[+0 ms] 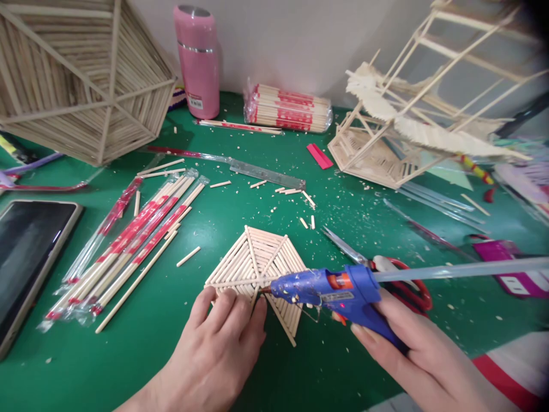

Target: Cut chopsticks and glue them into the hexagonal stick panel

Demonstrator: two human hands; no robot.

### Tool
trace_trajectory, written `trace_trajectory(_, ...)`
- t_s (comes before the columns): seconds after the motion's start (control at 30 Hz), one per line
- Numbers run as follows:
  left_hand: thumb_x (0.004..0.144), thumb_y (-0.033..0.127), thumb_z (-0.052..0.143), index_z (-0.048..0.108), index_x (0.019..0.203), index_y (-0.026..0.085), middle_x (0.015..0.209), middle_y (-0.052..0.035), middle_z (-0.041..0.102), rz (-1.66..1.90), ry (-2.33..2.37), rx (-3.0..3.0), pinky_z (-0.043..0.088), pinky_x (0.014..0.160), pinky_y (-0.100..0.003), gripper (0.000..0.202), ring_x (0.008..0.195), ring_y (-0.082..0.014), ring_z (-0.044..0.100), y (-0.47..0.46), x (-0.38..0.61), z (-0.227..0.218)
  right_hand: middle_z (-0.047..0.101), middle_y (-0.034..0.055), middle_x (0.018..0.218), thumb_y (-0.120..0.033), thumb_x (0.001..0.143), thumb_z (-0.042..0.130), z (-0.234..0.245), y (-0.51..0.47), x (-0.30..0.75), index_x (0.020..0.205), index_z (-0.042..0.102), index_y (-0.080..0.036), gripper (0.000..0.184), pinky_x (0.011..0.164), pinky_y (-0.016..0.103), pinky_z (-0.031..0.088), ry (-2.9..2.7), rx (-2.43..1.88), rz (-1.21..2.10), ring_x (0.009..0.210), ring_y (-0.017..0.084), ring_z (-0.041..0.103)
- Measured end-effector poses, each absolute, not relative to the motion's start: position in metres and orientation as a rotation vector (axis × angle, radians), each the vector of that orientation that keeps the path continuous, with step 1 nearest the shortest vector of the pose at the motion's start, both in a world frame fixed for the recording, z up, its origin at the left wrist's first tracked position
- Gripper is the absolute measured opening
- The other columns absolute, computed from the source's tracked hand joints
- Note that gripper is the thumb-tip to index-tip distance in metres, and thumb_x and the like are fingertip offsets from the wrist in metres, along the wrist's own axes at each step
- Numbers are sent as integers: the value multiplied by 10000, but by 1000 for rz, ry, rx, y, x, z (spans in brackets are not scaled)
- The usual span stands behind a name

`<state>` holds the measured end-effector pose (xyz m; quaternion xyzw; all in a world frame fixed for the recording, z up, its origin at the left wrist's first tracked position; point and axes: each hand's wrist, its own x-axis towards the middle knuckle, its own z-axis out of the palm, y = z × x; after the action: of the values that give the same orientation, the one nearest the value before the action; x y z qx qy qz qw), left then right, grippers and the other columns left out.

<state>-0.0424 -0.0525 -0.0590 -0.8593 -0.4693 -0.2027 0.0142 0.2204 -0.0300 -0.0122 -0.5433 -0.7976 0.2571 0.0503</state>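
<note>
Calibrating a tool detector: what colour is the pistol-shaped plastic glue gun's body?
Blue; the pistol-shaped plastic glue gun shows best in the head view.

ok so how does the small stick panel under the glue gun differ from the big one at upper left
The small panel is far smaller than the big panel. The small panel lies on the green table, while the big panel is tilted up. The left hand touches the small panel; neither hand touches the big panel. Both have rows of sticks between spokes.

The panel (257,260) is matt wood, the glue gun (315,287) plastic.
</note>
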Motion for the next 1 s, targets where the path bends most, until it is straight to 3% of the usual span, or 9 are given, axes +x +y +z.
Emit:
trace_trajectory(0.27,875,246,443,641,1008,150,824,-72,644,-635,-1456,-2678,326,817,-420,256,803,-233,506,-52,-42,-59,646,24,1122,-335,871,470,-12,-31,222,1349,317,-283,504,744,240,558,-2433,-1666,774,962,210,641)
trace_trajectory(0.4,877,253,443,643,1003,155,822,-70,644,-650,-1466,-2674,327,814,-420,256,809,-236,508,-52,-42,-59,627,37,1164,-353,849,498,-13,-31,224,1332,375,-263,507,797,275,544,-2428,-1682,720,1092,258,568)
trace_trajectory(0.57,874,240,436,643,990,159,805,-63,636,-637,-1472,-2681,330,807,-410,251,784,-224,505,-51,-42,-58,650,48,1122,-376,841,496,-15,-34,230,1313,423,-249,494,761,293,561,-2399,-1737,716,1009,267,619)
trace_trajectory(0.7,870,252,445,642,997,157,801,-64,634,-637,-1482,-2674,328,812,-410,253,786,-226,507,-51,-42,-59,600,51,1211,-417,820,519,-17,-34,234,1290,461,-248,502,838,367,526,-2436,-1743,587,1097,304,557)
trace_trajectory(0.9,871,249,452,637,1012,160,818,-64,637,-659,-1484,-2694,327,821,-418,249,801,-232,507,-51,-41,-61,613,51,1198,-384,837,508,-19,-35,235,1306,433,-243,495,753,288,562,-2435,-1748,639,1056,278,592)
trace_trajectory(1.0,875,254,445,640,1003,160,812,-64,636,-662,-1487,-2691,327,818,-415,252,794,-228,505,-51,-42,-60,584,45,1236,-381,850,486,-17,-34,231,1317,399,-261,489,772,304,558,-2449,-1713,640,1092,279,567)
